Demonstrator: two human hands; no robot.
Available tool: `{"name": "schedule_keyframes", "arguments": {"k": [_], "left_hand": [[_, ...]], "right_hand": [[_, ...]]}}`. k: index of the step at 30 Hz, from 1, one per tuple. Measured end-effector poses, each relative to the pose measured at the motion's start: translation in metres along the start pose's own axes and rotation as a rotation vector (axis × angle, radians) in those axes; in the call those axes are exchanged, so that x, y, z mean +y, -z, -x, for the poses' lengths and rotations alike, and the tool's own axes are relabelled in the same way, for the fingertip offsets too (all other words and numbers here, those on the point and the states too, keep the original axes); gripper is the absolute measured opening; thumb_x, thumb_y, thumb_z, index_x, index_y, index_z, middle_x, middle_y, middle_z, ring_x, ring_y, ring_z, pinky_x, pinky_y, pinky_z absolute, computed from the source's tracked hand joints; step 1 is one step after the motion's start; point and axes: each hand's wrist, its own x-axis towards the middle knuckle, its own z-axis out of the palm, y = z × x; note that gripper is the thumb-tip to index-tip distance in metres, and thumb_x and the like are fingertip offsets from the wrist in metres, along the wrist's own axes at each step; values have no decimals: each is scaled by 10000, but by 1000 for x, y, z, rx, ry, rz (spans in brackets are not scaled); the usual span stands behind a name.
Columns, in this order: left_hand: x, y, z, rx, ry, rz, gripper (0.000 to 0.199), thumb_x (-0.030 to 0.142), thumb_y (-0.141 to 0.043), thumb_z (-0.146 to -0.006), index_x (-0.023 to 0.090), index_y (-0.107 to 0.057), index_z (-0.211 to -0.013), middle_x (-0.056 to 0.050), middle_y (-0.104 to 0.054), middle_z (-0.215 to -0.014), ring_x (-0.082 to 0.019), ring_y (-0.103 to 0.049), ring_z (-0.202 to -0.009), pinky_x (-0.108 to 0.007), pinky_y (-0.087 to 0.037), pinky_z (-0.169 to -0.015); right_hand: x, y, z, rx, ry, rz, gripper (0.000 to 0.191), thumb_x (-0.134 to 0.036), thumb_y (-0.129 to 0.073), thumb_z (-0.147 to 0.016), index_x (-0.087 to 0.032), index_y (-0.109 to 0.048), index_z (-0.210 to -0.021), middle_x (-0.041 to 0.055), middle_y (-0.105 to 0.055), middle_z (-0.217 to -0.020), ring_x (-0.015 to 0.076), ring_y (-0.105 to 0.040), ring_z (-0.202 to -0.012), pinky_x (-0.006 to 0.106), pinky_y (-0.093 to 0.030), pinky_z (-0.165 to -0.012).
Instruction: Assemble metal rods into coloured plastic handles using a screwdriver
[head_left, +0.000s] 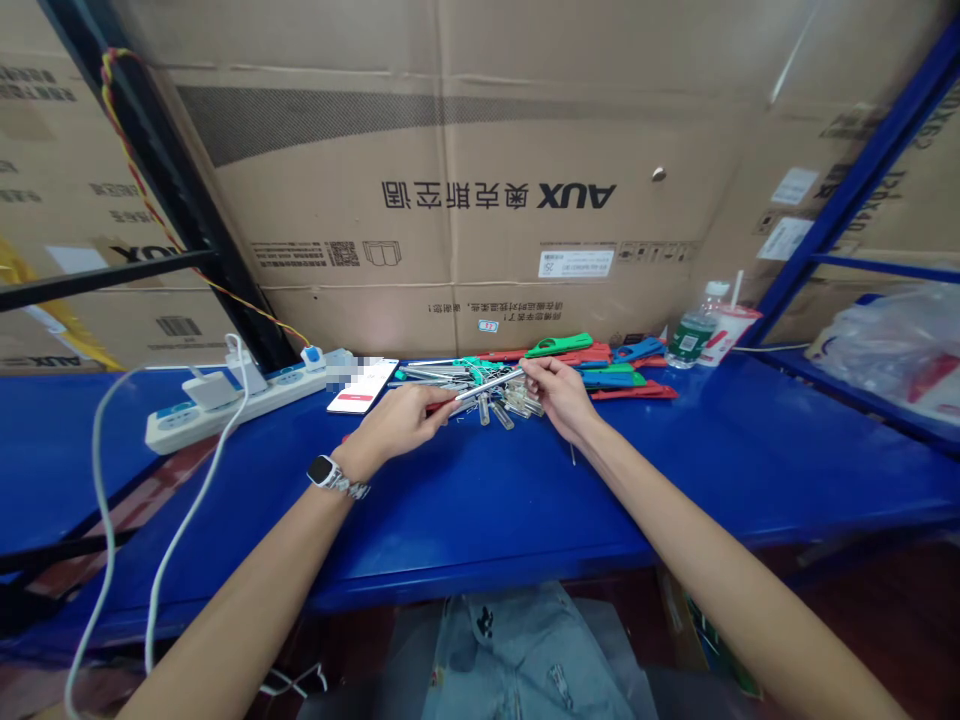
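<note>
The person is holding a slim silver rod (491, 384) between two bare hands, above a blue shelf (480, 510). The left hand (405, 420) is pinching the rod's near-left end between thumb and fingers, while the right hand (559, 395) is gripping the other end with its fingertips. The rod is slanting, its right end sitting farther back. Behind and below it, small clear tubes (501, 416) are lying in a loose heap with thin metal pieces (431, 371). Something red is showing by the left fingers, though whether they are touching it is hard to tell. Green, red and blue flat plastic pieces (559, 345) are lying in a pile beyond the right hand. A phone (363, 388) (its screen lit) is resting beyond the left hand, next to a white power strip (240, 405). A bottle (694, 330) and a red-and-white cup (726, 335) are standing farther right, before a big cardboard box (480, 230).
</note>
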Motion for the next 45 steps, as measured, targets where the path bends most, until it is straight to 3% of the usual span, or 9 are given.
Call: {"name": "schedule_keyframes", "arguments": {"k": [4,12,19,25,28,32,34,38,45], "left_hand": [[0,-3,0,11,0,-7,372,384,-426,-1033,192,-642,-798,-11,-635,-683,-154,-533,-608,-275,-340,-613],[1,-5,-1,41,-13,-46,360,378,-438,-1026,192,-692,-850,-29,-656,-702,-168,-577,-647,-276,-374,-633],[-1,-10,-2,-22,59,158,393,429,-451,-1030,183,-656,-802,-1,-647,-684,-131,-541,-592,-248,-357,-578],[13,-20,-11,20,5,294,425,444,-457,-1031,166,-678,-799,-7,-638,-671,-124,-501,-566,-247,-353,-554],[17,-22,-14,63,-2,281,396,426,-465,-1032,164,-668,-816,-18,-666,-705,-134,-541,-592,-256,-389,-591],[17,-22,-11,67,23,309,230,391,-536,-1004,180,-625,-1022,-39,-725,-826,-178,-665,-713,-277,-470,-664],[18,-22,-9,73,52,321,304,367,-586,-977,187,-532,-1215,-50,-741,-883,-203,-699,-780,-292,-496,-697],[21,-19,-9,53,85,277,445,299,-597,-951,183,-384,-1324,-73,-747,-923,-222,-712,-844,-298,-491,-721],[26,-18,-10,68,99,213,434,236,-595,-903,208,-387,-1283,-43,-743,-885,-210,-688,-772,-277,-435,-651]], "right_hand": [[-7,3,1,-90,-79,-76,469,-409,-975,-504,-187,-587,-644,-50,-503,-568,83,-402,-550,248,-305,-505],[-10,7,0,-108,-111,-59,456,-390,-988,-481,-186,-628,-674,-51,-534,-560,88,-438,-570,237,-352,-532],[-15,8,3,-94,-88,-26,425,-389,-964,-507,-194,-662,-735,-56,-587,-638,83,-470,-590,234,-357,-552],[2,-17,13,-308,-41,140,378,-414,-937,-542,-178,-738,-759,-29,-626,-639,103,-487,-568,264,-362,-550],[10,-29,16,-274,-10,104,377,-475,-910,-584,-190,-722,-744,-34,-610,-606,99,-478,-549,253,-352,-529],[13,-33,18,-127,-27,85,417,-485,-923,-555,-193,-692,-742,-30,-613,-571,107,-503,-529,251,-375,-521],[14,-33,20,-94,-23,83,421,-454,-943,-522,-189,-684,-721,-23,-626,-586,111,-523,-541,256,-399,-535],[13,-36,24,-194,-5,160,388,-440,-937,-534,-194,-715,-734,-21,-636,-613,116,-524,-548,267,-416,-541],[12,-39,25,-287,30,198,374,-475,-922,-559,-216,-692,-701,-19,-652,-632,126,-557,-585,277,-445,-585]]}}
